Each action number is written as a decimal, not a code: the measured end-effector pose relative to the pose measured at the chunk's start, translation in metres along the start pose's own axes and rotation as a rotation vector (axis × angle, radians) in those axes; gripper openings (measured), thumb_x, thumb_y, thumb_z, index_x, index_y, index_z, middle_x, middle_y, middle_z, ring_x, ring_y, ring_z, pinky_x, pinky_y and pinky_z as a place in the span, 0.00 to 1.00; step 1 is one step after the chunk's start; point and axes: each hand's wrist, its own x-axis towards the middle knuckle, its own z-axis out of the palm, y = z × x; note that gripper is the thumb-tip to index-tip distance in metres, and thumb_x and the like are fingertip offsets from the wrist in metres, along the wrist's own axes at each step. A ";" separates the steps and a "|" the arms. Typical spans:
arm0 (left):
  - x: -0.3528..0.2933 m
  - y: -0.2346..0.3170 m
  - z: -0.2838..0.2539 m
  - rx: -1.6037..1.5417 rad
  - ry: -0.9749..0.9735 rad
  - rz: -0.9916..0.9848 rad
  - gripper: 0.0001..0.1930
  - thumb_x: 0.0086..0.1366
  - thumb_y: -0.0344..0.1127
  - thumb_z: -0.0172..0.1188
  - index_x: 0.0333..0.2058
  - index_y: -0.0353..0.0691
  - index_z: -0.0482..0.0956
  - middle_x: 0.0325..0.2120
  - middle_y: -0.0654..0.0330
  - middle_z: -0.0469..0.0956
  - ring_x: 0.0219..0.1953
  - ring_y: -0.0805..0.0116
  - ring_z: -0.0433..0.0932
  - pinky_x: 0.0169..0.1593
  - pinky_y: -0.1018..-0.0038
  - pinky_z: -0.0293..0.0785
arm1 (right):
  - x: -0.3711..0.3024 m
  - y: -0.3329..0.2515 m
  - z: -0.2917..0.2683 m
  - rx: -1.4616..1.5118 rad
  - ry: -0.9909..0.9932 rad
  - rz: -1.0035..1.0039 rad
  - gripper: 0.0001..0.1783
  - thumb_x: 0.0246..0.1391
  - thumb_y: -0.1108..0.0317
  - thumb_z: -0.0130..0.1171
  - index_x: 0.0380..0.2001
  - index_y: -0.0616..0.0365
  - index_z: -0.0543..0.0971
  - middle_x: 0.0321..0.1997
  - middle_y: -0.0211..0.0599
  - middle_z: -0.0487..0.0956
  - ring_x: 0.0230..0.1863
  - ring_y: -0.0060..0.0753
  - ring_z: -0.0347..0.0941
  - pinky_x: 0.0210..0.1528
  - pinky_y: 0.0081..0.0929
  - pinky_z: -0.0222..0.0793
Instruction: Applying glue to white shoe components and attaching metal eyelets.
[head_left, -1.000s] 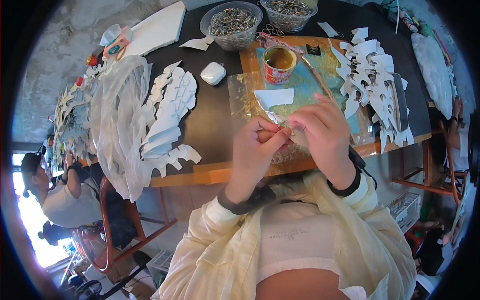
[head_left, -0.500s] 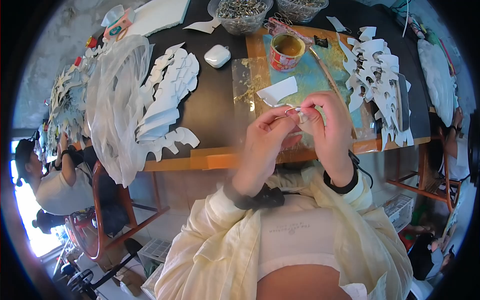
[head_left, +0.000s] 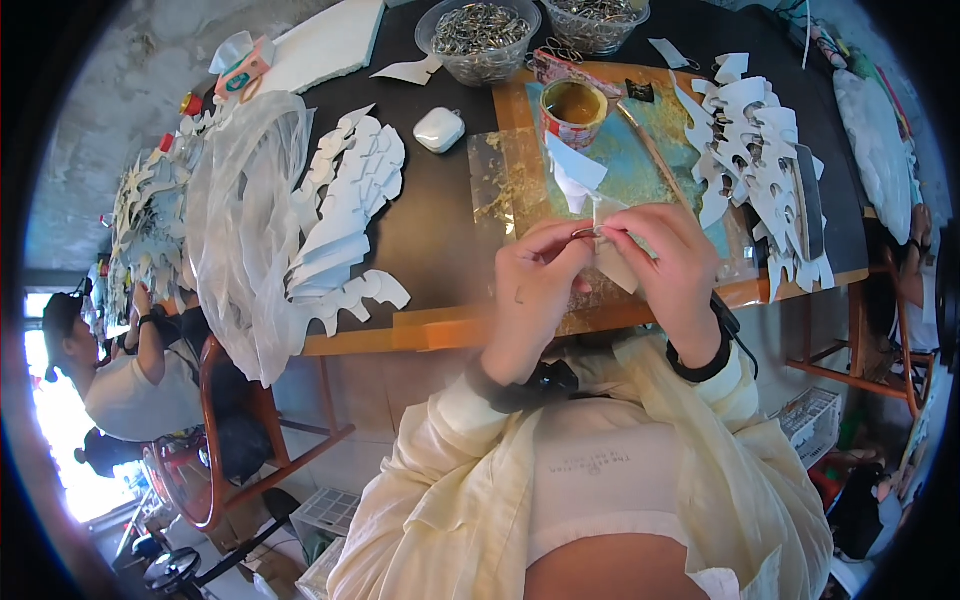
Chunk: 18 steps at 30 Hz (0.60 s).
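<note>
In front of me, over the near edge of the work mat, both hands meet. My left hand [head_left: 532, 298] is closed in a pinch on a small metal ring [head_left: 584, 232]. My right hand [head_left: 672, 265] pinches a white cut piece [head_left: 577, 165] at its narrow middle, where it meets the ring. One wide end of the piece stands out beyond my fingertips; the other end hangs toward me between the hands. Fingers partly hide the joint of ring and piece.
A red glue tin [head_left: 574, 108] stands beyond my hands, beside a brush [head_left: 650, 145]. Stacked white cut pieces [head_left: 335, 230] lie left, more with rings [head_left: 750, 150] right. Two clear tubs [head_left: 482, 45] hold metal rings. A white case [head_left: 439, 130] lies left of the mat.
The white piece has turned and unfolded between my hands, with one end now hanging toward me. My fingertips are pinched together at its middle, by the ring.
</note>
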 end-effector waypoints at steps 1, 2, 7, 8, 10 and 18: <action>0.000 0.000 0.000 0.001 -0.002 0.001 0.11 0.59 0.27 0.59 0.41 0.30 0.81 0.32 0.61 0.78 0.26 0.78 0.74 0.27 0.83 0.72 | 0.001 0.000 0.000 -0.001 0.002 0.000 0.13 0.39 0.76 0.68 0.32 0.56 0.81 0.31 0.35 0.78 0.34 0.40 0.75 0.34 0.30 0.70; -0.001 0.000 -0.002 0.003 -0.013 0.007 0.11 0.59 0.27 0.59 0.41 0.31 0.82 0.33 0.62 0.77 0.26 0.78 0.74 0.27 0.83 0.71 | 0.003 0.000 0.000 0.005 0.009 -0.021 0.13 0.39 0.76 0.68 0.32 0.56 0.81 0.31 0.34 0.78 0.34 0.39 0.74 0.34 0.30 0.70; -0.001 0.000 -0.008 0.031 -0.066 0.018 0.11 0.59 0.26 0.59 0.41 0.32 0.82 0.33 0.63 0.76 0.29 0.79 0.74 0.28 0.83 0.71 | 0.008 0.001 0.003 0.010 0.021 0.034 0.10 0.40 0.75 0.68 0.30 0.55 0.80 0.29 0.33 0.78 0.33 0.39 0.73 0.35 0.30 0.69; -0.001 0.002 -0.007 0.039 -0.054 0.021 0.10 0.60 0.26 0.59 0.40 0.33 0.82 0.34 0.64 0.77 0.31 0.79 0.74 0.29 0.83 0.70 | 0.010 0.003 0.003 0.037 -0.037 0.064 0.12 0.41 0.75 0.68 0.31 0.55 0.79 0.30 0.33 0.77 0.33 0.37 0.72 0.36 0.28 0.68; -0.002 0.005 -0.006 0.048 -0.047 0.020 0.09 0.60 0.27 0.58 0.39 0.34 0.83 0.34 0.65 0.78 0.33 0.80 0.74 0.29 0.83 0.70 | 0.011 0.005 0.003 0.061 -0.091 0.100 0.13 0.41 0.74 0.68 0.33 0.55 0.78 0.31 0.33 0.76 0.34 0.36 0.71 0.37 0.27 0.68; -0.004 0.012 0.000 -0.055 -0.011 -0.026 0.10 0.61 0.33 0.64 0.38 0.34 0.81 0.33 0.64 0.78 0.31 0.80 0.74 0.29 0.83 0.70 | 0.004 -0.007 0.012 0.517 0.141 0.409 0.20 0.52 0.68 0.65 0.45 0.58 0.70 0.38 0.28 0.68 0.39 0.21 0.67 0.47 0.24 0.70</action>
